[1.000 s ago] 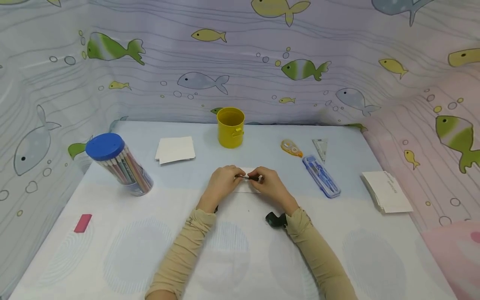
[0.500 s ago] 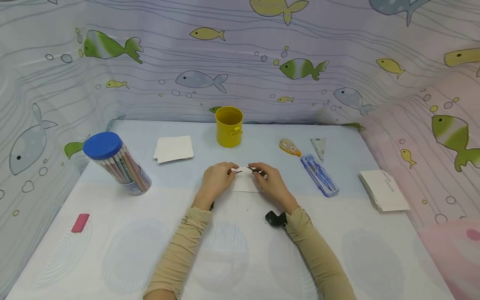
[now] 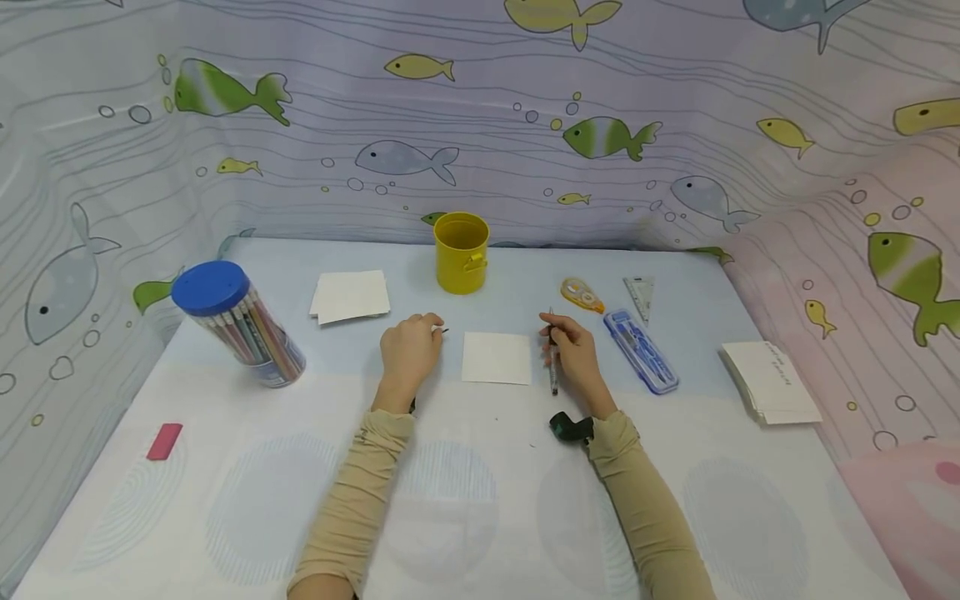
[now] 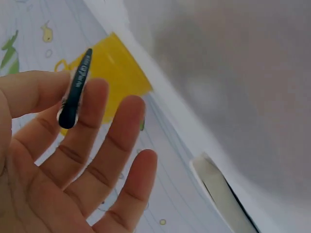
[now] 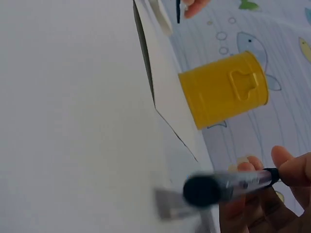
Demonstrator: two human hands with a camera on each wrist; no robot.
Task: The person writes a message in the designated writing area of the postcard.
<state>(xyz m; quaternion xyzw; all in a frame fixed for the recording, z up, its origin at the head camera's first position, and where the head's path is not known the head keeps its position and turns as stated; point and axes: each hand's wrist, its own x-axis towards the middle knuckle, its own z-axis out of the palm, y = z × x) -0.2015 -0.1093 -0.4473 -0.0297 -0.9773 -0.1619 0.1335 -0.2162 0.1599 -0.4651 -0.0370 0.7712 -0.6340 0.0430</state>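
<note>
Two hands apart, either side of white card (image 3: 497, 357) at table centre. Left hand (image 3: 408, 352) pinches pen cap (image 4: 75, 92) between thumb and forefinger, other fingers loose. Right hand (image 3: 573, 354) grips uncapped pen (image 3: 552, 360), right of card. Risk: small cap could slip from light pinch and roll; exposed tip may mark the cloth if the pen dips.
</note>
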